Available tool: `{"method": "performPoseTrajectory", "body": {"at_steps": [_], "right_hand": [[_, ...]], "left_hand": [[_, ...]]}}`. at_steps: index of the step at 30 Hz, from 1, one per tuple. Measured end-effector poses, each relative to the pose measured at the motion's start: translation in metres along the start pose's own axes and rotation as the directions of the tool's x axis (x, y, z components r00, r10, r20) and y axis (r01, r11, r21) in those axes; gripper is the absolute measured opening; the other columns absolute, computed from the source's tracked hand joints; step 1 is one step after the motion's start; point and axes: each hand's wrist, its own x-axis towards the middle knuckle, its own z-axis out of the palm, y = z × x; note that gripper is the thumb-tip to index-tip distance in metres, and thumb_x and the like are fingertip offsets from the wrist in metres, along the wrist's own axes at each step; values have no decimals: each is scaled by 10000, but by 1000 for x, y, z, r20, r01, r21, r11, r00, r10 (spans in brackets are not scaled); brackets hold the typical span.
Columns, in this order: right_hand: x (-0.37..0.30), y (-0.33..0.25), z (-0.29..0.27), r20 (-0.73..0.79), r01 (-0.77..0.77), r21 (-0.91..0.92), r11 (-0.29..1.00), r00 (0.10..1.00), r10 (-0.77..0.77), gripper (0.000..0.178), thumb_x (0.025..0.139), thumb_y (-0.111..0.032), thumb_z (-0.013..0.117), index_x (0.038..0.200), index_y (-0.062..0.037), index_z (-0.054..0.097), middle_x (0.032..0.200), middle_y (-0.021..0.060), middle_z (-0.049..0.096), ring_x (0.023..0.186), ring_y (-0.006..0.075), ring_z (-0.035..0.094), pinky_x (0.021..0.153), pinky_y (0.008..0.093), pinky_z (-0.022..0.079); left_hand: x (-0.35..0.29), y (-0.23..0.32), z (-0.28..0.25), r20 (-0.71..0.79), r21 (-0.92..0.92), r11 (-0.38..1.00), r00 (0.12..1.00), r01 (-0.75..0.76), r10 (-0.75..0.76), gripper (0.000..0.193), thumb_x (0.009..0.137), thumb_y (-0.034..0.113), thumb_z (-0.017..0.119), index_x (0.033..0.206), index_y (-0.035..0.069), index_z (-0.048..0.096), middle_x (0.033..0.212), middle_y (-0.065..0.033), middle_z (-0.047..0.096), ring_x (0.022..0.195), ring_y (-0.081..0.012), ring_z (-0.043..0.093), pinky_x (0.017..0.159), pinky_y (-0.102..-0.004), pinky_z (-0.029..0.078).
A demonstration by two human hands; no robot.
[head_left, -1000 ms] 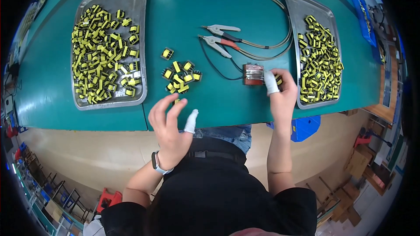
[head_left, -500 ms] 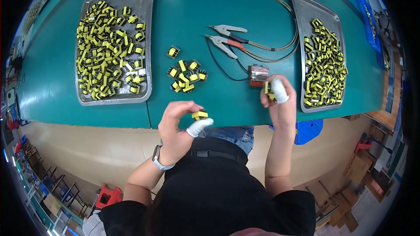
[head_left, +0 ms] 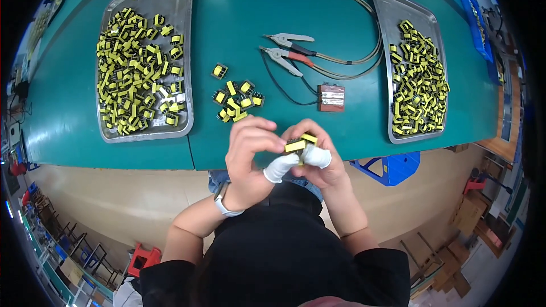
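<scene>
My left hand (head_left: 250, 156) and my right hand (head_left: 325, 162) meet just in front of the table's near edge, each with a white cover on the thumb. Between the left fingertips and thumb is a small yellow-taped transformer (head_left: 295, 146) with a dark core. Right against it, my right hand grips at least one more yellow transformer (head_left: 309, 138), partly hidden by the fingers. Beyond the hands lies a loose group of several such transformers (head_left: 246, 103). A reddish-brown block (head_left: 331, 98) with metal strips on top, wired to the clips, sits farther right.
A metal tray (head_left: 181, 108) on the left holds many yellow transformers; another metal tray (head_left: 392, 111) with more stands on the right. Two grey-handled test clips (head_left: 284, 57) with cables lie on the green table (head_left: 239, 17). A blue stool (head_left: 392, 169) shows below the edge.
My right hand has come left, away from the reddish-brown block, to my left hand. My left hand has shifted right, and the transformers they hold are now together.
</scene>
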Motion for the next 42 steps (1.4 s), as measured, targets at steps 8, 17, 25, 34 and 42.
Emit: {"method": "performPoseTrajectory", "body": {"at_steps": [8, 17, 25, 34, 42], "right_hand": [[0, -63, -25, -313, 62, -675, 735, 878, -361, 193, 980, -140, 694, 1142, -35, 692, 832, 87, 704, 515, 65, 520, 450, 199, 347], [15, -95, -38, -392, -135, -832, 537, 830, -398, 215, 959, -203, 735, 1073, -21, 733, 763, 37, 704, 521, 46, 500, 467, 208, 336], [15, -104, -39, -362, -238, -907, 348, 862, -355, 172, 941, -163, 746, 1066, -44, 743, 768, 14, 696, 552, 46, 531, 477, 204, 370], [-2, -156, -71, 310, -427, -798, -426, 317, -896, 314, 971, -179, 710, 1255, -47, 697, 1139, 87, 697, 1019, 205, 642, 946, 361, 478], [-4, -98, -26, 90, 0, -993, -120, 662, -744, 360, 958, -164, 711, 1287, -29, 655, 1162, 76, 681, 1023, 187, 644, 935, 324, 493]], "left_hand": [[64, -10, -25, 123, 894, 439, 992, -95, -36, 537, 801, 344, 860, 1235, 92, 669, 1355, -177, 546, 1284, -391, 480, 1052, -522, 430], [55, -22, -25, 546, 624, 701, 835, -344, -76, 478, 736, 315, 855, 1140, 103, 715, 1240, -60, 663, 1196, -328, 585, 1005, -467, 493], [62, -3, -42, 576, 642, 666, 812, -379, -92, 529, 727, 351, 859, 1180, 127, 703, 1263, -49, 644, 1198, -315, 569, 1027, -472, 465], [49, -7, -65, 562, 645, 648, 826, -405, -44, 364, 790, 159, 804, 1141, 108, 721, 1007, -10, 676, 993, -253, 617, 912, -443, 460], [45, -2, -36, 397, 453, 832, 908, -320, 133, 555, 766, 177, 825, 1294, 82, 681, 998, -63, 691, 935, -279, 647, 828, -402, 532]]}}
